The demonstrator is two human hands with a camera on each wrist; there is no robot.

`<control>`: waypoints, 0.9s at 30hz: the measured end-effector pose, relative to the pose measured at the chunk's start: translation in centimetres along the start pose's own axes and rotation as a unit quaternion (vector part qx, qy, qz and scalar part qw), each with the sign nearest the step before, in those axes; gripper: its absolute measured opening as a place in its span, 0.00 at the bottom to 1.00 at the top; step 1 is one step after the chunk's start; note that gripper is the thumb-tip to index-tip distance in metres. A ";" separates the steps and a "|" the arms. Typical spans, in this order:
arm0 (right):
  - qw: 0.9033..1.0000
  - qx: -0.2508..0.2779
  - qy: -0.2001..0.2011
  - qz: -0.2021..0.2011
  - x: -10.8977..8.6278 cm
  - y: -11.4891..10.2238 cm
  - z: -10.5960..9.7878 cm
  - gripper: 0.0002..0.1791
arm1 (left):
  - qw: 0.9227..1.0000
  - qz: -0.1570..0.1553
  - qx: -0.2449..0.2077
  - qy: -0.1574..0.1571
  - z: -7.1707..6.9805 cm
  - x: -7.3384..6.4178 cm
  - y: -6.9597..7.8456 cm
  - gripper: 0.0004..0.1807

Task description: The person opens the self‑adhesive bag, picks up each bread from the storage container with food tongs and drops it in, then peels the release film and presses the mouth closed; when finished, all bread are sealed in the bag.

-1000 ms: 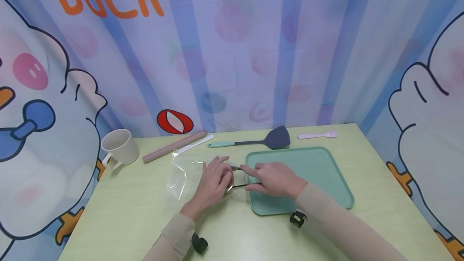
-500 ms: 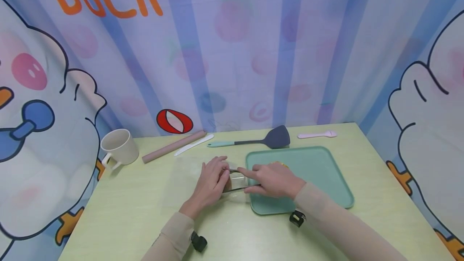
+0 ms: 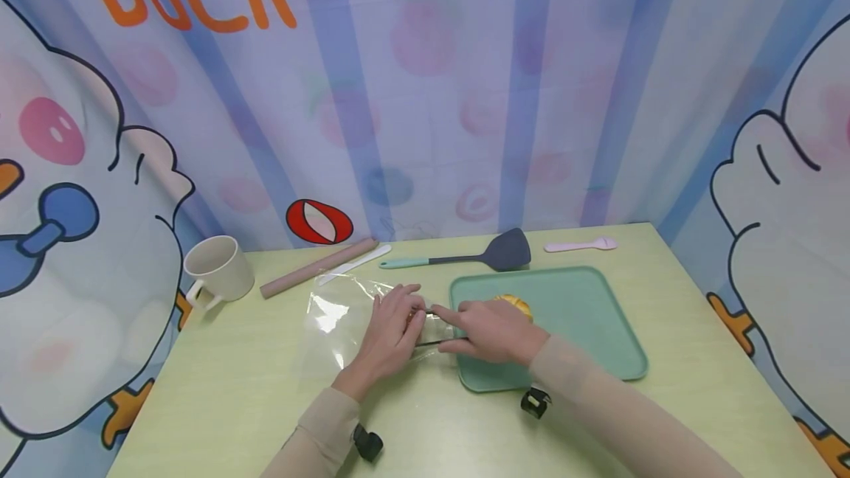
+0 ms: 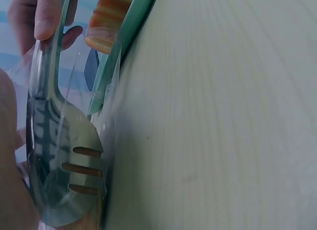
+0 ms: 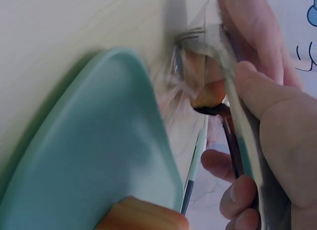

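Observation:
My right hand [image 3: 491, 327] grips metal food tongs [image 4: 74, 136], whose slotted ends reach into a clear plastic bag [image 3: 330, 327]. Between the tong ends, a piece of orange-brown bread [image 5: 208, 84] shows through the plastic in the right wrist view. My left hand [image 3: 392, 327] holds the bag near its mouth, around the tong ends; its fingertips are partly hidden. Another golden bread piece [image 3: 514, 305] lies on the green tray [image 3: 578, 323], partly covered by my right hand in the head view.
Behind the hands lie a spatula [image 3: 508, 251], a white knife [image 3: 358, 262] and a pinkish-brown rod [image 3: 319, 268]. A white mug [image 3: 222, 271] stands at the back left. The pink spoon-like utensil [image 3: 581, 246] lies at the back right, near the table's far edge.
My right hand has shifted slightly left with the tongs, uncovering more of the bread on the tray. The bag has puffed up and catches more glare. My left hand stays nearly in place.

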State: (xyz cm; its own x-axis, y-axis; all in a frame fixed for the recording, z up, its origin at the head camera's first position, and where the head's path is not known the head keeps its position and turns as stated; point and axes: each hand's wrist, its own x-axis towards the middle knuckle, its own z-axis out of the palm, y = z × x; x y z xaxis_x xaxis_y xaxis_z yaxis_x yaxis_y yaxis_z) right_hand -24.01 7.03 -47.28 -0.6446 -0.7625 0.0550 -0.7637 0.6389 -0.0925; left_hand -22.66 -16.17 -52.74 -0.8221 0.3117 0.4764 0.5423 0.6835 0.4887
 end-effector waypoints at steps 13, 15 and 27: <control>0.998 0.034 -0.004 0.050 0.4 -1.6 0.1 0.39 | 1.000 0.016 0.011 0.009 0.1 0.3 0.4 0.05; 0.998 0.036 0.001 0.044 0.4 -1.7 0.2 0.40 | 1.000 0.015 0.008 0.008 0.1 0.3 0.4 0.05; 0.997 0.065 -0.008 0.048 0.3 -1.2 0.6 0.43 | 1.000 -0.019 -0.006 -0.004 -0.6 0.3 0.2 0.08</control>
State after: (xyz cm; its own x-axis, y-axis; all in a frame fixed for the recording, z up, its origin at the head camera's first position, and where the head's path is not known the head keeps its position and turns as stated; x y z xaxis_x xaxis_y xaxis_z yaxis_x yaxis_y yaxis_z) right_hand -23.28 5.96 -47.72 -0.7129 -0.7009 0.0232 -0.6869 0.6912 -0.2247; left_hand -22.67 -16.37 -52.09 -0.8438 0.2902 0.4514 0.5119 0.6875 0.5150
